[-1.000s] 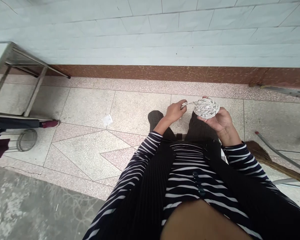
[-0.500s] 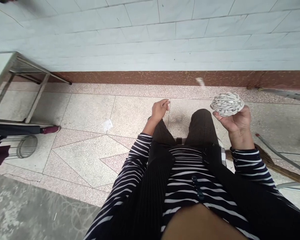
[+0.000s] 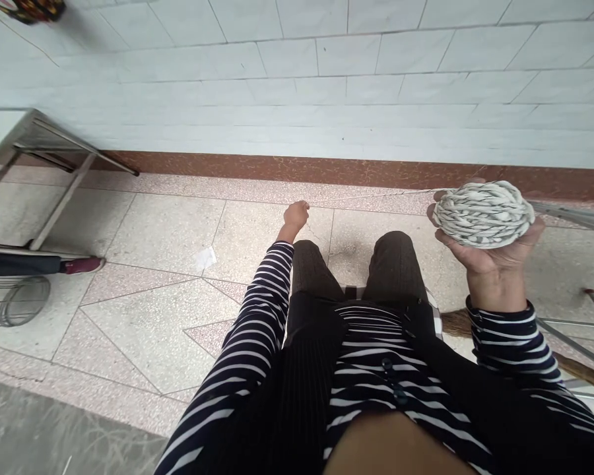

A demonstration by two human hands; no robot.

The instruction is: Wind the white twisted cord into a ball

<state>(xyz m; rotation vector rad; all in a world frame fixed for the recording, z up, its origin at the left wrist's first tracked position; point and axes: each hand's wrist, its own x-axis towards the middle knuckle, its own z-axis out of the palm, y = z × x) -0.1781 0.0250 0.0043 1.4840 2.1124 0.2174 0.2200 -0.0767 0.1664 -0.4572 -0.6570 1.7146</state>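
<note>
Resting in my right hand is a rounded bundle of white cord with dark flecks, its thick twisted strands lying in rows. The fingers curl around its back and sides, and part of them is hidden behind it. From the bundle's left side a thin strand runs nearly straight to my left hand. That hand is closed in a pinch on the strand, above my left knee. A loose thin tail seems to hang below it, too faint to make out well.
A metal-framed table stands at the left, near another person's shoe and a wire basket. White paper lies on the floor. A tiled wall runs ahead. A broom and metal legs are at my right.
My hands have moved apart: the left a little leftward, the right to the right and nearer the camera with the cord bundle. The strand between them now shows as a taut line.
</note>
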